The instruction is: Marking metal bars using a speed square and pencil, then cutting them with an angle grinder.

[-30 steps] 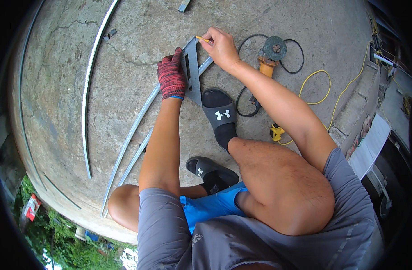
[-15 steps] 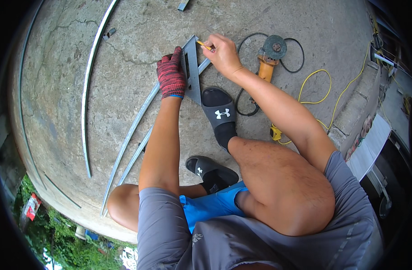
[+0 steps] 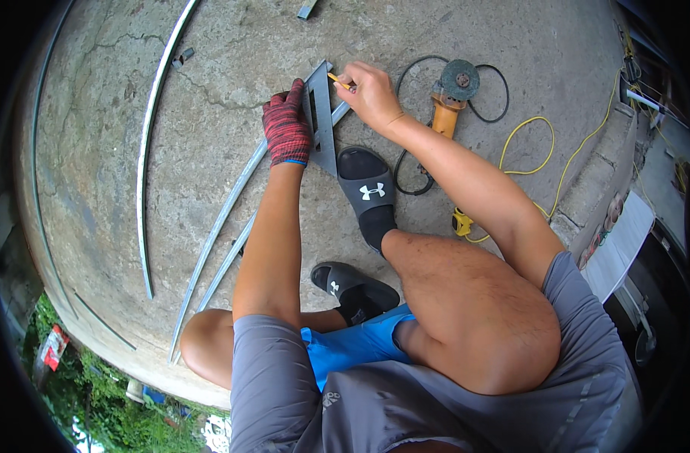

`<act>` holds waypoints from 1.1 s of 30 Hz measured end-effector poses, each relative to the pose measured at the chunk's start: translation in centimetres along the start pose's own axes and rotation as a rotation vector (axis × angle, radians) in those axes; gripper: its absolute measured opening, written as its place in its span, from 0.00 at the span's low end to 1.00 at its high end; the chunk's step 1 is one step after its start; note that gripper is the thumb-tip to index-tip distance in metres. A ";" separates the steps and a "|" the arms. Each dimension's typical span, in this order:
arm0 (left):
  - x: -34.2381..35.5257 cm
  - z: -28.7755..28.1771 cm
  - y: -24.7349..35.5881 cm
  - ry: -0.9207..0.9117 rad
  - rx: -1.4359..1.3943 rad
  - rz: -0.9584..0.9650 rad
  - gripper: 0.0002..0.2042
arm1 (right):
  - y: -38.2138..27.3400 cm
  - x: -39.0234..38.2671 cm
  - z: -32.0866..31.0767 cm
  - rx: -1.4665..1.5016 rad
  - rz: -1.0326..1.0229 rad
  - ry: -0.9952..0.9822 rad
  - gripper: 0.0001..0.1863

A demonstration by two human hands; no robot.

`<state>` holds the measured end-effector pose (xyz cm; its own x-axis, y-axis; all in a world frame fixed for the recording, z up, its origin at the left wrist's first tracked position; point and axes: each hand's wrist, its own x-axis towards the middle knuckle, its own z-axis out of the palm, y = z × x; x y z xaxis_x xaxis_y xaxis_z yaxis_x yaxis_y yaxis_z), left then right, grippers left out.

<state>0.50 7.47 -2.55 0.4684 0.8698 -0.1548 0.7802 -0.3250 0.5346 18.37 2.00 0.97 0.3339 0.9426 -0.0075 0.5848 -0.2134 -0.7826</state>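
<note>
Pinching a yellow pencil (image 3: 339,81) between thumb and fingers, the bare right hand (image 3: 373,94) keeps its tip close by the upper right edge of a dark metal triangle (image 3: 326,128); whether the tip touches I cannot tell. The left hand (image 3: 287,128), in a red and black glove, rests against the triangle's left side, and how far its fingers close around it cannot be seen. The triangle lies across a long metal bar (image 3: 228,202), which slants over the concrete floor (image 3: 209,128) and shows again on the triangle's far side. The triangle's lower corner comes down just beside a black sandal (image 3: 366,190) on the person's foot. To the right of the right hand, a grinder (image 3: 448,109) with an orange body lies on the floor, near a looped yellow cord (image 3: 554,151).
</note>
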 end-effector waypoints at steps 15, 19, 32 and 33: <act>0.2 0.0 0.3 -0.013 -0.040 -0.011 0.26 | -0.2 -1.4 -0.8 0.034 0.060 -0.040 0.09; 0.1 -0.6 -1.7 -0.038 -0.139 -0.002 0.25 | -0.8 -1.2 -2.1 0.128 0.139 0.105 0.09; -4.5 -3.2 -1.5 -0.123 -0.202 -0.047 0.19 | 4.6 -4.4 -1.6 0.189 0.569 -0.200 0.11; -5.1 -3.1 -1.1 -0.139 -0.247 -0.090 0.19 | 4.3 -4.2 -0.8 0.194 0.569 -0.212 0.10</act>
<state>-4.07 4.59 0.25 0.4678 0.8263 -0.3139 0.7043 -0.1339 0.6972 20.04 -3.10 -1.86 0.3874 0.7302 -0.5628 0.2084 -0.6640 -0.7181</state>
